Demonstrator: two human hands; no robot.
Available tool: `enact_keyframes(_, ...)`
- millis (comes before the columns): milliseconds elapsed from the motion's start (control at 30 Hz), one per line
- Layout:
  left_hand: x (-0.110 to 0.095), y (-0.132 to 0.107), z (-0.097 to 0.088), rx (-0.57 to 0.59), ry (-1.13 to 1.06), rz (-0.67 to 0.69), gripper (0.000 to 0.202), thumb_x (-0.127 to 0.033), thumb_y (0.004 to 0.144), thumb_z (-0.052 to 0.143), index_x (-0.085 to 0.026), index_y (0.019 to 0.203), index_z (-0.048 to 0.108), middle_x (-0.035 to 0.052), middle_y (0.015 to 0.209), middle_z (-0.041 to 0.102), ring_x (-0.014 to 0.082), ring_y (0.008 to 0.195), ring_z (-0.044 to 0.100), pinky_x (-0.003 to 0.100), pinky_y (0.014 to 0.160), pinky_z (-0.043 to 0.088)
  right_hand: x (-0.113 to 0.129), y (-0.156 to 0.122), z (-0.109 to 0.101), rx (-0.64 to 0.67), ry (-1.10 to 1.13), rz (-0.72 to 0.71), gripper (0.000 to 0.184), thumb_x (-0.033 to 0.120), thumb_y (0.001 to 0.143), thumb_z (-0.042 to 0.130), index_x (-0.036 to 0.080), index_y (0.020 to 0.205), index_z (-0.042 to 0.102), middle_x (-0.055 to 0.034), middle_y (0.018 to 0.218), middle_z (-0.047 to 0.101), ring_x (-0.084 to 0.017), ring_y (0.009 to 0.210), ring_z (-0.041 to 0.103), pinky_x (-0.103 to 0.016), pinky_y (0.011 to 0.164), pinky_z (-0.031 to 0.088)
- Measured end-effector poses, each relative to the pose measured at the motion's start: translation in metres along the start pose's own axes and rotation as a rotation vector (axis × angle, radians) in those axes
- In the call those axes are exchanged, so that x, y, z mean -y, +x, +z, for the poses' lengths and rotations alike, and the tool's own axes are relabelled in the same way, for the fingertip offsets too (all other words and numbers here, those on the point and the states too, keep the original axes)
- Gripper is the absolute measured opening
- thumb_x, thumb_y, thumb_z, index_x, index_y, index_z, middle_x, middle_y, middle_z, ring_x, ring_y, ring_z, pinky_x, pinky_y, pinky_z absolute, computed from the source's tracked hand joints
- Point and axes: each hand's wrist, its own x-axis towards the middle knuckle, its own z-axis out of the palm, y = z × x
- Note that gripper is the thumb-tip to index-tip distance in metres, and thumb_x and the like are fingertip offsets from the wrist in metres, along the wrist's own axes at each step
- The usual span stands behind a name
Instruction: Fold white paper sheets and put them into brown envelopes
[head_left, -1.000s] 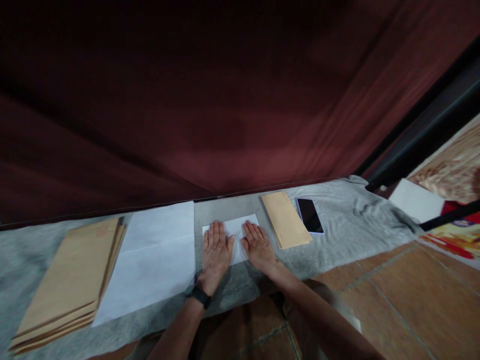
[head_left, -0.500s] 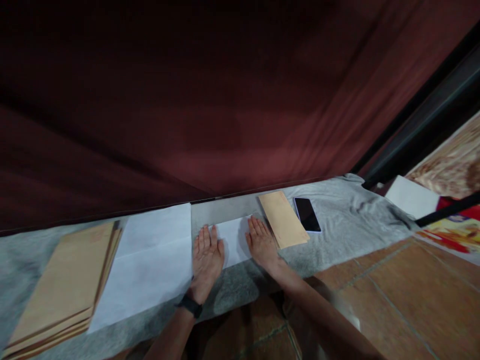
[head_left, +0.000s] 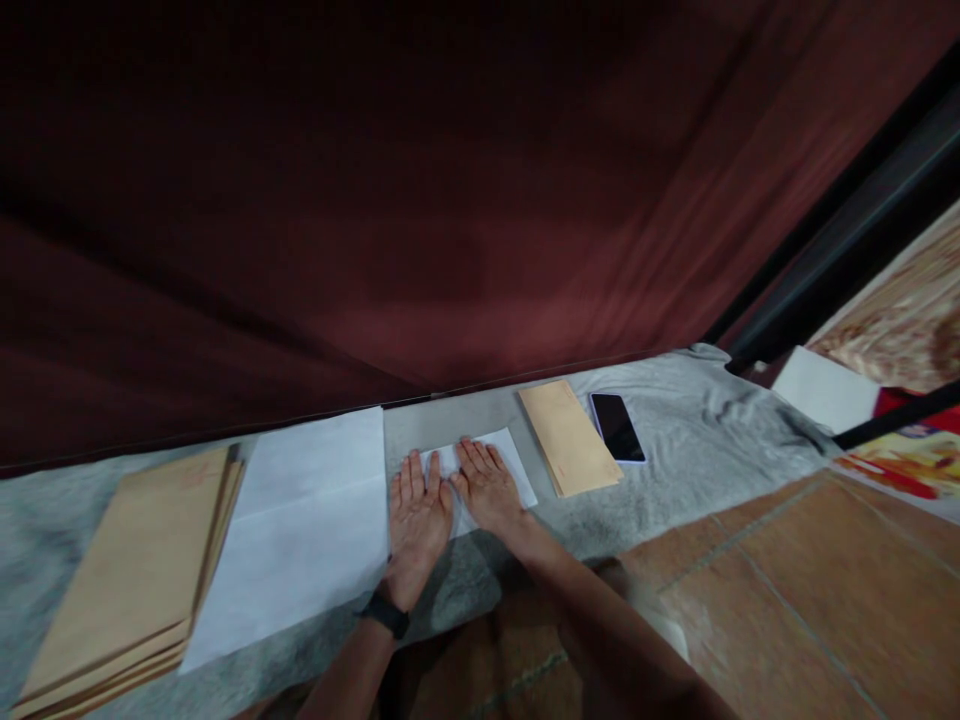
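Observation:
A small folded white paper (head_left: 510, 459) lies on the grey cloth (head_left: 690, 440) in front of me. Both hands press flat on it, fingers stretched out. My left hand (head_left: 417, 510), with a black band at the wrist, covers the paper's left end. My right hand (head_left: 485, 484) lies on its middle, thumb beside the left hand. The paper's right end shows uncovered. Neither hand holds anything.
A large white sheet (head_left: 300, 520) lies left of the hands, then a stack of brown envelopes (head_left: 127, 570). Right of the paper sit a brown envelope (head_left: 568, 436) and a dark phone (head_left: 617, 426). A dark red curtain (head_left: 420, 200) hangs behind. Tiled floor (head_left: 810, 580) is at right.
My right hand has slid left along the folded paper, from its right end to the middle, next to the left hand. The left hand has stayed on the left end.

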Motion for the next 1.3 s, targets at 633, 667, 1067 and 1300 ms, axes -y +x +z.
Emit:
enact_keyframes(633,-0.019,0.0,-0.001,-0.13,-0.061,0.087,0.06,-0.025,0.098,0.029,0.004,0.15,0.036,0.0266,0.158,0.037,0.0319,0.153,0.023,0.055,0.123,0.028,-0.047,-0.016,-0.016,0.032,-0.147,0.139,0.057,0.038,0.106,0.037,0.006,0.153,0.041,-0.0153,0.157,0.041,-0.027,0.147,0.038,-0.044,0.12,0.03)
enact_keyframes(667,-0.027,-0.001,-0.001,-0.115,-0.075,0.139,0.06,-0.025,0.098,0.03,0.002,0.151,0.035,0.0242,0.159,0.036,0.0303,0.154,0.023,0.054,0.123,0.028,-0.046,-0.016,-0.016,0.038,-0.145,0.142,0.057,0.038,0.106,0.037,0.005,0.153,0.041,-0.0152,0.157,0.041,-0.027,0.147,0.038,-0.044,0.121,0.029)
enact_keyframes(1067,-0.033,0.001,0.01,0.001,-0.096,0.117,0.06,-0.028,0.099,0.033,-0.001,0.152,0.036,0.0219,0.159,0.037,0.0286,0.154,0.024,0.052,0.125,0.024,-0.047,-0.017,-0.015,0.025,-0.124,0.145,0.057,0.037,0.105,0.04,0.006,0.153,0.04,-0.0151,0.158,0.04,-0.027,0.148,0.037,-0.045,0.121,0.03)
enact_keyframes(1300,-0.018,-0.002,0.003,0.014,-0.032,0.015,0.063,-0.034,0.099,0.03,0.002,0.15,0.039,0.0252,0.158,0.038,0.0329,0.152,0.028,0.053,0.123,0.026,-0.052,-0.021,-0.017,0.016,-0.121,0.15,0.06,0.04,0.106,0.039,0.005,0.155,0.037,-0.0172,0.158,0.04,-0.028,0.148,0.036,-0.047,0.12,0.031)
